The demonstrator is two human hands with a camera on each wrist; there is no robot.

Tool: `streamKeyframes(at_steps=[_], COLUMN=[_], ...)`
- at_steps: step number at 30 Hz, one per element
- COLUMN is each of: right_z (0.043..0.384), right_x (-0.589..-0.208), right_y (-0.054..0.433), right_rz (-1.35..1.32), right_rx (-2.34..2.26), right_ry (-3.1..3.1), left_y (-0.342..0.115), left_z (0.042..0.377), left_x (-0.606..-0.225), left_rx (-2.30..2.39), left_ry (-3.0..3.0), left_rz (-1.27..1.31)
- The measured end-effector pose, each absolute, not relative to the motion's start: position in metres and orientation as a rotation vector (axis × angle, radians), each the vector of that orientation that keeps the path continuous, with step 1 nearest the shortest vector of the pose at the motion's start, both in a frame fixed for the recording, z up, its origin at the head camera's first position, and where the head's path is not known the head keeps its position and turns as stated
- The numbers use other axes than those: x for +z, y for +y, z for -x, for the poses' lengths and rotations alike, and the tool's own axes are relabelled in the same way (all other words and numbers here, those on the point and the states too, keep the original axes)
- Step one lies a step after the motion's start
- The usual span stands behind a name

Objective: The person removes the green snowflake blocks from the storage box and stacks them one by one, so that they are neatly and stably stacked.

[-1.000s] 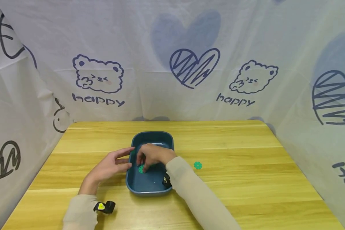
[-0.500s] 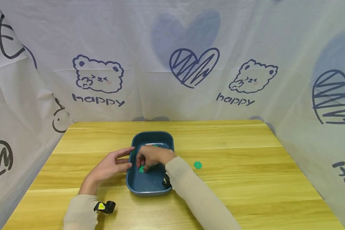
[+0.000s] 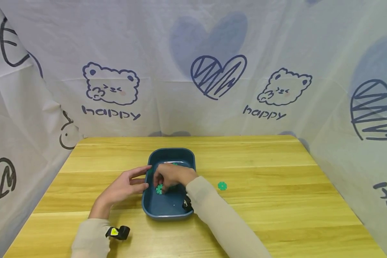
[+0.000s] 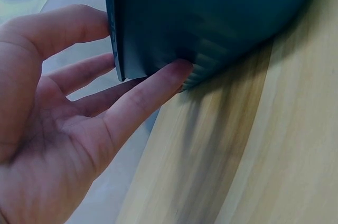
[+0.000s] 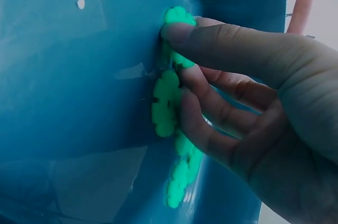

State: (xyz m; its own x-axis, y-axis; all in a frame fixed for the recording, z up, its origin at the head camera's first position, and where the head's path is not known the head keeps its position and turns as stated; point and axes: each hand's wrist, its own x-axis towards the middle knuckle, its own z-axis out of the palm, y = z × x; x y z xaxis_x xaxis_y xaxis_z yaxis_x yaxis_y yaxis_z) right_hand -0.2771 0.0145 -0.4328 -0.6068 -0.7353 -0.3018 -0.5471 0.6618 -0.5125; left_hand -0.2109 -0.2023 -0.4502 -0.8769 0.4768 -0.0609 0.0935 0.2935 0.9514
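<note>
A dark blue rectangular bin (image 3: 167, 212) stands on the table. My left hand (image 3: 122, 187) is at its left side, fingers extended, with fingertips touching the outer wall in the left wrist view. Inside the bin is my right hand (image 3: 170, 173). Its thumb and fingers pinch a green notched plastic disc (image 5: 179, 17), flower-like in outline. Beside the curled fingers, another green disc (image 5: 165, 105) lies in the bin, and more green discs (image 5: 178, 184) overlap just beyond it. The hand partly hides the pieces in the head view.
One loose green disc (image 3: 222, 186) lies on the wooden table (image 3: 277, 200), right of the bin. A white patterned cloth (image 3: 174, 118) hangs behind the table and along both sides. A small white speck (image 5: 81, 3) shows on the bin's inner surface.
My right hand has dipped very slightly inside the bin, and the disc at its fingertips has shifted a little. A green piece at the far end now shows past the knuckles. The left hand stays put.
</note>
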Motion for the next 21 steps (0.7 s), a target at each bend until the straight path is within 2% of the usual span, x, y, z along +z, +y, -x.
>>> streamKeyframes(at_steps=[21], right_z=[0.2752], right_x=[-0.4287], right_y=[0.0093], right_rz=[1.043], right_rx=[-0.424], right_ry=[2.414], left_y=[-0.2042], left_z=[0.2132], left_x=[-0.4515], left_rx=[1.605], left_ry=[2.233], left_rz=[-0.528])
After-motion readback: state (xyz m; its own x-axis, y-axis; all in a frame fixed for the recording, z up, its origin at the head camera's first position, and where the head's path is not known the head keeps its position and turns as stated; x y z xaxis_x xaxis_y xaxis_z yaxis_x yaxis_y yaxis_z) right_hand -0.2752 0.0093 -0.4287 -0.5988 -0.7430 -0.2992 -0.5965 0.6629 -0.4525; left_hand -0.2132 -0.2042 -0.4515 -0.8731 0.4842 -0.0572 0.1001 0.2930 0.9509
